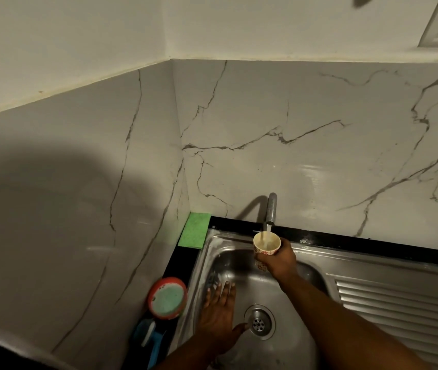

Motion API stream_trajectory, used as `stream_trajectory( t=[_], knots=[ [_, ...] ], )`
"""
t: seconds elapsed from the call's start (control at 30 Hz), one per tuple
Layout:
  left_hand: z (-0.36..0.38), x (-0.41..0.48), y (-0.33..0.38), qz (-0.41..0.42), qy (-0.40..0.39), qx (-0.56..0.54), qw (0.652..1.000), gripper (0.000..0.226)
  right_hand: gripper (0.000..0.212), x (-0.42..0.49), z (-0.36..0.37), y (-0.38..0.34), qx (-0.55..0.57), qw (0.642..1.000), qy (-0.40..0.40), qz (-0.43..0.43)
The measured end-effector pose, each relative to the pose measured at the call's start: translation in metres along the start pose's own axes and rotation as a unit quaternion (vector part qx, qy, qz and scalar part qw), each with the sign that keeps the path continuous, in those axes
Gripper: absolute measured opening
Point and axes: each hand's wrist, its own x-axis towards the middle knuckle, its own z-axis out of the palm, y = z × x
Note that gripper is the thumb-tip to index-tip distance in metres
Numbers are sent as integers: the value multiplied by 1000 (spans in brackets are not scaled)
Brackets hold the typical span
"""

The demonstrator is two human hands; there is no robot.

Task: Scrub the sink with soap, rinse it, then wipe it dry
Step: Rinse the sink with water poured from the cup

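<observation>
Steel sink (pixel 290 308) | left hand (pixel 218 316) flat inside — right hand (pixel 280 261) grips cup (pixel 264 248) under tap (pixel 271 209)

We've got satin stainless-steel sink (pixel 319 252), ridged drainboard (pixel 399 303), shiny metal tap (pixel 271 209), glossy marble-look backsplash (pixel 319 142), rough green scouring pad (pixel 195 230), matt cup (pixel 263 252).

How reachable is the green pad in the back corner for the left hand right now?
Probably yes. The left hand lies flat and empty in the sink, the green pad sits just beyond the rim, and nothing stands between them.
</observation>
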Motion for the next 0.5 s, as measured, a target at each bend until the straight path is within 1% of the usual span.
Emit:
stream_trajectory(
  t=[0.3,0.5],
  knots=[
    [-5,4,2,-16,9,-17,1000,110,81,-6,-4,4,19,1000,-14,7],
    [-9,8,1,-17,22,-14,1000,109,83,-7,-5,3,22,999,-22,10]
  ],
)
